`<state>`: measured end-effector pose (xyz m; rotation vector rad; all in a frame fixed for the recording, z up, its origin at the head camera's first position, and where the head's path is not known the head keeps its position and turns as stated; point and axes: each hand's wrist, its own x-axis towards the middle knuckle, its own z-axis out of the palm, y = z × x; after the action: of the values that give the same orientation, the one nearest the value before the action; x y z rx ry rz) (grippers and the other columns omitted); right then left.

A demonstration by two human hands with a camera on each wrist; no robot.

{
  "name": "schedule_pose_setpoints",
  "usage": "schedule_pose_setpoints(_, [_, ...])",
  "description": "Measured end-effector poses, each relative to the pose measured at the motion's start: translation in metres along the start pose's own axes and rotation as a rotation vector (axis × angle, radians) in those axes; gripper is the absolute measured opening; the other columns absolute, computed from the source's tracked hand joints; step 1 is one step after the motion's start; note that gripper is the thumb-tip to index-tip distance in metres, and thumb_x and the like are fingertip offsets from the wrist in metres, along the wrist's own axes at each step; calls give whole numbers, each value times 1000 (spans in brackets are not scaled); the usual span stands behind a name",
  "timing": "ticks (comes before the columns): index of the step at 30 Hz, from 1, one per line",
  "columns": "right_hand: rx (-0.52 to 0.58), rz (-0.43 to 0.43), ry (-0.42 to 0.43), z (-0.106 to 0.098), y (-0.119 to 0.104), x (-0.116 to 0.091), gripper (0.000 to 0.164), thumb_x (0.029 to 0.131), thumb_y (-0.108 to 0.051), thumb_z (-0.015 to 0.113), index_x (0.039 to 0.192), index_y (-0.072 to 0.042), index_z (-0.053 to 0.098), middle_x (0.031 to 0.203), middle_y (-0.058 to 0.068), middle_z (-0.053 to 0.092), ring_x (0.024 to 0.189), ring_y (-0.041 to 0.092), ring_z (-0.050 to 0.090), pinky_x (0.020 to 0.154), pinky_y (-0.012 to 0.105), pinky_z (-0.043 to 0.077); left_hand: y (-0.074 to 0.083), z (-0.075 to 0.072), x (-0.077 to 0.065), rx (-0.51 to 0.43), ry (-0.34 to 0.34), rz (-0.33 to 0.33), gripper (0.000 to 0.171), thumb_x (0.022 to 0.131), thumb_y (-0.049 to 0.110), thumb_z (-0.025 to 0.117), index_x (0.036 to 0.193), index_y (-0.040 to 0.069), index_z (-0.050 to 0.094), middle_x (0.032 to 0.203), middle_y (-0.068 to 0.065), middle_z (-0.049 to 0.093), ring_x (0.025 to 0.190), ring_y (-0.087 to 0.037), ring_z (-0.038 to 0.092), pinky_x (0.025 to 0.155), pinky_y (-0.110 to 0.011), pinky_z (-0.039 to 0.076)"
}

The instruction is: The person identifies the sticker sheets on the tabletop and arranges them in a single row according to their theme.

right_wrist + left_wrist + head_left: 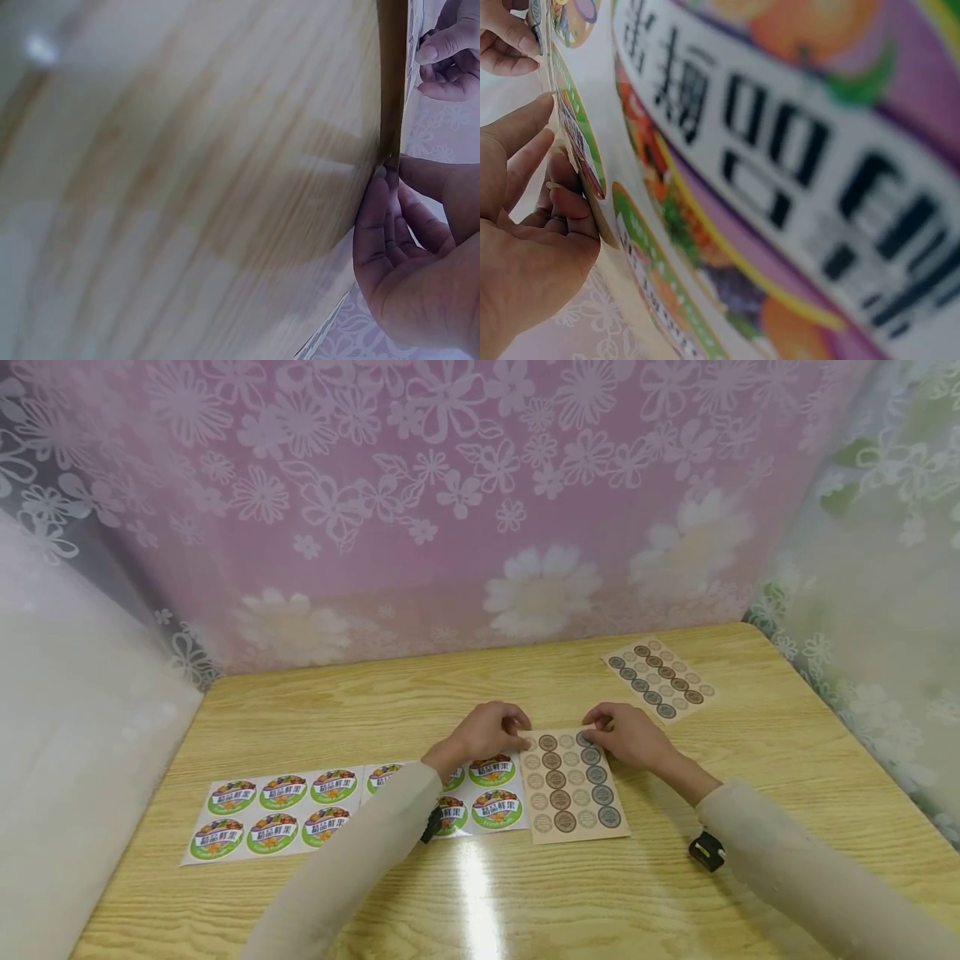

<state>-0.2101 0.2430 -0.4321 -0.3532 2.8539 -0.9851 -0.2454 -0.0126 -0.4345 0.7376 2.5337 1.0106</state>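
- Pinching brown sheet (574,787) with fingers of left hand (483,732) at 11 o'clock and right hand (628,737) at 1 o'clock.
- Held at desk (600,893), beside fruit labels (300,814) at 9 o'clock.
- Near another sheet (660,680), towards 2 o'clock.

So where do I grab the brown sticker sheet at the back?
Probably pinch the far sticker sheet by its near corner, coming from the front with the right hand: that corner juts frontward, and the thin sheet looks flat on the table.
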Motion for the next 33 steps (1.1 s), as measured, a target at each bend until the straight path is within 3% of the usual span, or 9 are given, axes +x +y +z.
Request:
schedule_pose_setpoints(11, [-87,0,31,3,-1,-1,23,90,-21,66,105,-4,67,102,13,63,93,29,61,77,46,48,4,3,0,193,7,48,26,89,27,70,111,15,69,87,5,60,77,-8,54,68,-23,46])
schedule_pose_setpoints(18, [-92,-47,-3,-5,-2,2,23,92,-19,64,106,-2,65,100,12,62,90,27,61,76,44,48,4,-5,-3,155,-1,67,30,93,30,64,118,13,66,92,2,61,75,-11,55,66,-26,47])
schedule_pose_setpoints(23, [-76,-91,-61,-18,3,5,23,95,-17,59,111,-1,63,97,9,62,86,23,61,75,42,49,6,-15,-5,132,13,44,32,97,30,57,123,13,63,106,-3,59,90,-14,56,76,-31,47])
schedule_pose_setpoints(28, [-87,-142,-113,-33,6,4,28,97,-16,56,119,2,60,105,12,61,90,24,61,76,42,50,8,-20,-8,139,23,30,35,99,31,54,127,12,59,114,-5,56,97,-16,57,80,-32,48])
schedule_pose_setpoints(33, [-145,-173,-106,-47,9,1,34,98,-19,56,124,2,57,122,20,55,104,36,56,83,50,47,12,-22,-9,127,44,31,39,99,31,52,132,10,55,122,-9,53,104,-18,56,84,-34,47])
